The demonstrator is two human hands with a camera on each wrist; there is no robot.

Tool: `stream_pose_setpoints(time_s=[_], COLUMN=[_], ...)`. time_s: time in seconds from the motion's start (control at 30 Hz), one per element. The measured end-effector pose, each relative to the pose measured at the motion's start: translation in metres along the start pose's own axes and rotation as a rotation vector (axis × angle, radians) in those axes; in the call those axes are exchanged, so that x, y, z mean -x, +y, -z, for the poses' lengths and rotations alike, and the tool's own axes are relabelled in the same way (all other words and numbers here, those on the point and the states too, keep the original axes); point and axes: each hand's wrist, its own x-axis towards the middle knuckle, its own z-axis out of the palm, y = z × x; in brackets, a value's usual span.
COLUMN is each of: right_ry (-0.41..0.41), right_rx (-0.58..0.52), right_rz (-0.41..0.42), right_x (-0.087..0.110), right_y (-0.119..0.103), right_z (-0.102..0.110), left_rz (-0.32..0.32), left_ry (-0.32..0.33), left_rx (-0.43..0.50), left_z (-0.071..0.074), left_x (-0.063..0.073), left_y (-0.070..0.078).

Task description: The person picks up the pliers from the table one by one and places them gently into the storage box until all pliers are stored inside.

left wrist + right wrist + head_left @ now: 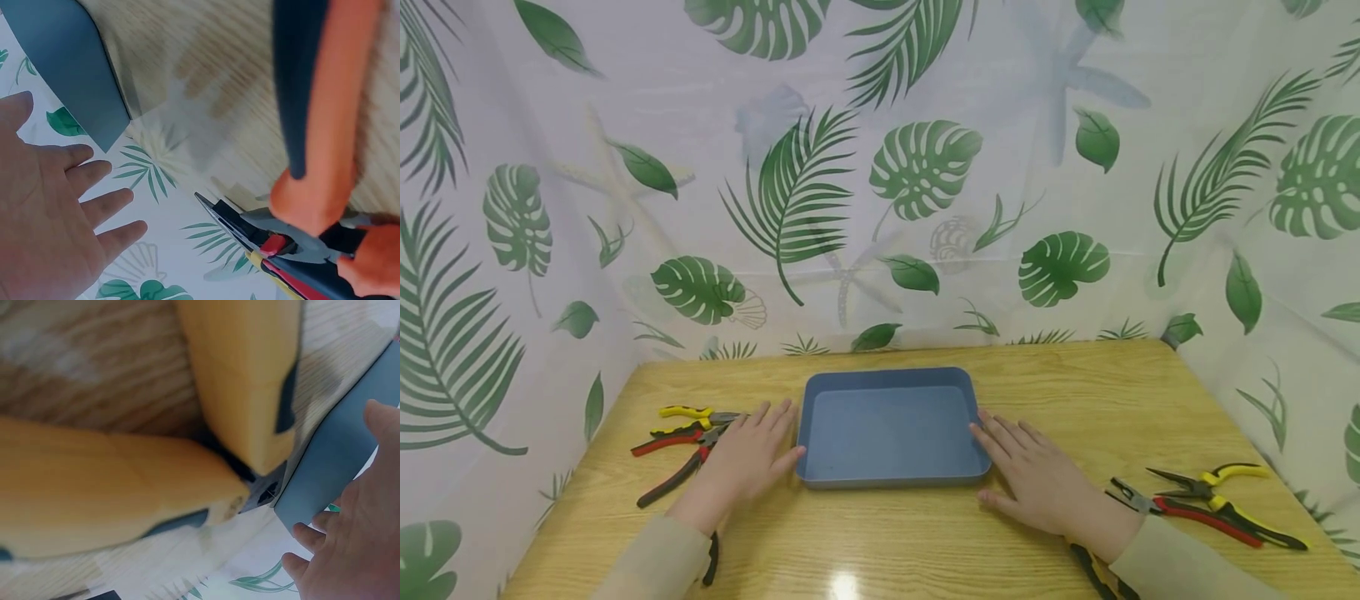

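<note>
A shallow blue-grey rectangular tray (891,429) lies on the wooden table between my two hands. At its left side is my left hand (748,458), palm down with straight fingers; the thumb tip meets or nearly meets the tray's edge. My right hand (1037,475) lies along the right side, fingertips at the rim, fingers extended. Neither hand holds anything. In the left wrist view, orange-and-black handled pliers (331,131) lie under the left wrist. Yellow-orange handled pliers (244,381) sit below the right wrist in the right wrist view.
Left of the left hand lie yellow-and-black pliers (685,412) and red-and-black pliers (681,475), partly covered by the hand. At right, red-handled pliers (1202,512) cross yellow-and-black long-nose pliers (1217,492). A leaf-print cloth (940,300) hangs behind the table (880,542).
</note>
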Motion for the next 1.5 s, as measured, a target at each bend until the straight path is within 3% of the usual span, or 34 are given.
stream_pose_setpoints(time_s=[0.4,0.7,0.93,1.17,1.5], right_ry=[0.043,0.012,0.028,0.036,0.036], right_rx=[-0.019,-0.016,-0.007,0.002,0.012], right_rz=[0.023,0.003,0.011,0.012,0.016], right_x=[0.000,0.000,0.000,0.000,0.000], right_y=[0.003,0.003,0.005,0.004,0.005], right_z=[-0.005,-0.008,-0.008,-0.009,-0.008], left_rz=[0.067,0.086,0.110,0.122,0.138], left_ry=[-0.051,0.005,-0.004,0.053,0.071], left_rx=[0.031,-0.036,-0.064,-0.073,-0.068], left_z=[-0.004,-0.010,-0.013,-0.020,-0.028], left_x=[-0.024,-0.035,-0.042,-0.049,-0.053], left_y=[0.000,0.010,0.015,0.013,0.013])
